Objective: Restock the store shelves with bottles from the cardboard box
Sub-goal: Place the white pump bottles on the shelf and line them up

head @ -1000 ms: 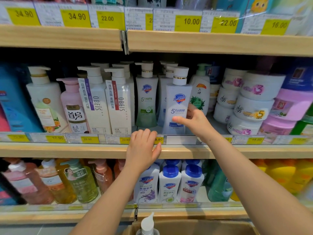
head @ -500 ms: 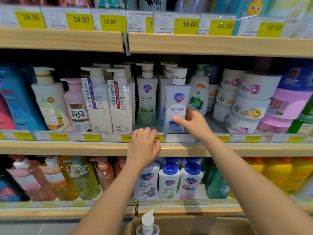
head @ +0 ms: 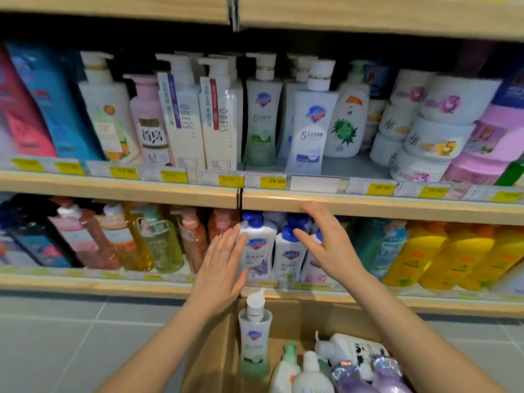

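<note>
The white-and-blue pump bottle [head: 310, 129] stands alone at the front of the middle shelf [head: 368, 207]. My left hand [head: 221, 270] hangs open, fingers spread, in front of the lower shelf's blue-capped bottles [head: 259, 248]. My right hand [head: 326, 242] is also open and empty, just below the middle shelf's edge. The cardboard box [head: 215, 350] sits at the bottom, holding a tall green pump bottle [head: 254, 336], white bottles [head: 309, 373] and purple ones [head: 368, 375].
The middle shelf is packed with white pump bottles [head: 195, 117] at left and stacked white and pink jars [head: 436, 129] at right. Orange and yellow bottles [head: 442, 256] fill the lower shelf. Grey tiled floor [head: 71, 336] lies left of the box.
My right hand let go of the white-and-blue bottle on the middle shelf. Both hands dropped below the shelf edge, and my view tilted down so the box shows.
</note>
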{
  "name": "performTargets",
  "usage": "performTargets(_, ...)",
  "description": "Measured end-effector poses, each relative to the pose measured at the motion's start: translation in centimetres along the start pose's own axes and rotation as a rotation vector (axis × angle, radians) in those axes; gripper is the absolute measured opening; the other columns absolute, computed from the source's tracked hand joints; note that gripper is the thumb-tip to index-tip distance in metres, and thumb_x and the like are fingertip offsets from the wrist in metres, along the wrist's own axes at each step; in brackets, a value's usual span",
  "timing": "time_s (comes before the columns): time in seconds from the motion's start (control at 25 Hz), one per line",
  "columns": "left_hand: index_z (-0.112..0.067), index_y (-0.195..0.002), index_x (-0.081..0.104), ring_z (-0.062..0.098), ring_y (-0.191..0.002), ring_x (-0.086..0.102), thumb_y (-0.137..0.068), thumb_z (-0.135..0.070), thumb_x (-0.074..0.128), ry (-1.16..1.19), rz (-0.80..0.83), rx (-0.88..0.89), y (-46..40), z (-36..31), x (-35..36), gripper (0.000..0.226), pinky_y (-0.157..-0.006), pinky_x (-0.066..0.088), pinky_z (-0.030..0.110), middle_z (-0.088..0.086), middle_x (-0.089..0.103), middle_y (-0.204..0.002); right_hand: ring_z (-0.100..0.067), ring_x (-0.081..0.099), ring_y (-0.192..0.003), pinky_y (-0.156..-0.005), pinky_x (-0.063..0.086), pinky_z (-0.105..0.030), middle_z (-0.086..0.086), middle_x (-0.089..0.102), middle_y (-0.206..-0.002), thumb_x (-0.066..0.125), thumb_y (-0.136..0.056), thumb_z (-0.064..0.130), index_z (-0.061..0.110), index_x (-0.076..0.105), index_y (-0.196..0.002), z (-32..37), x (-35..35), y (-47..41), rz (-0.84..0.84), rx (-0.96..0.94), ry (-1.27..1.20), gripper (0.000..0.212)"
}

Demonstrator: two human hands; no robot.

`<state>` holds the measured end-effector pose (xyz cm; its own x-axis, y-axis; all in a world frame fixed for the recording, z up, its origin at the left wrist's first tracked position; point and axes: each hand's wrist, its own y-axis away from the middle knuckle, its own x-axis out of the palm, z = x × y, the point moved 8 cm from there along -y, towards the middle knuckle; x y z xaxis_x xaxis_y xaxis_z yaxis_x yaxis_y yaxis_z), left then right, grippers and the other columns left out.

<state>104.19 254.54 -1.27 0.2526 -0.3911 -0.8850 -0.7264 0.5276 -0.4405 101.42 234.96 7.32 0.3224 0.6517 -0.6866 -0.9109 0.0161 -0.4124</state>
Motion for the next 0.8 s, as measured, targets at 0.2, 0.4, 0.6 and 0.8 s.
performTargets(0.2, -0.028, -0.149, 0.005, 0.007, -0.144, 0.002, -0.087, -0.057, 0.032, 0.301, 0.308, -0.26, 12.1, 1.8, 6.0, 0.073, -0.118, 0.018, 0.036, -0.013, -0.003, -0.157, -0.009, 0.04, -0.129, -0.105, 0.033, -0.024, 0.004, 0.045, -0.14, 0.044, -0.085, 0.054, 0.025, 0.041, -0.135, -1.2, 6.6, 4.8, 0.19, 0.009, 0.0, 0.058)
performTargets(0.4, -0.035, -0.148, -0.001, -0.002, -0.142, -0.003, -0.095, -0.042, 0.043, 0.566, 0.354, -0.263, 14.7, -0.1, 6.5, 0.07, -0.118, 0.008, 0.025, -0.025, -0.005, -0.155, -0.005, 0.046, -0.118, -0.101, 0.039, -0.027, 0.008, 0.051, -0.128, 0.062, -0.085, 0.037, 0.025, 0.045, -0.13, -2.4, 12.0, 9.5, 0.308, 0.075, -0.092, 0.05)
performTargets(0.6, -0.031, -0.149, 0.006, -0.002, -0.142, 0.004, -0.095, -0.027, 0.045, 0.662, 0.309, -0.327, 14.8, -0.3, 6.4, 0.067, -0.116, 0.007, 0.016, -0.023, 0.004, -0.155, -0.005, 0.049, -0.11, -0.094, 0.044, -0.03, 0.011, 0.05, -0.119, 0.072, -0.077, 0.03, 0.031, 0.042, -0.129, -3.8, 15.3, 11.7, 0.354, 0.185, -0.161, 0.06)
performTargets(0.8, -0.032, -0.149, 0.005, -0.003, -0.142, 0.003, -0.095, -0.026, 0.044, 0.681, 0.329, -0.34, 14.8, -0.2, 6.8, 0.067, -0.116, 0.007, 0.017, -0.022, 0.003, -0.155, -0.008, 0.047, -0.11, -0.093, 0.044, -0.032, 0.009, 0.044, -0.121, 0.072, -0.076, 0.025, 0.043, 0.034, -0.129, -3.1, 17.1, 11.6, 0.453, 0.178, -0.154, 0.068)
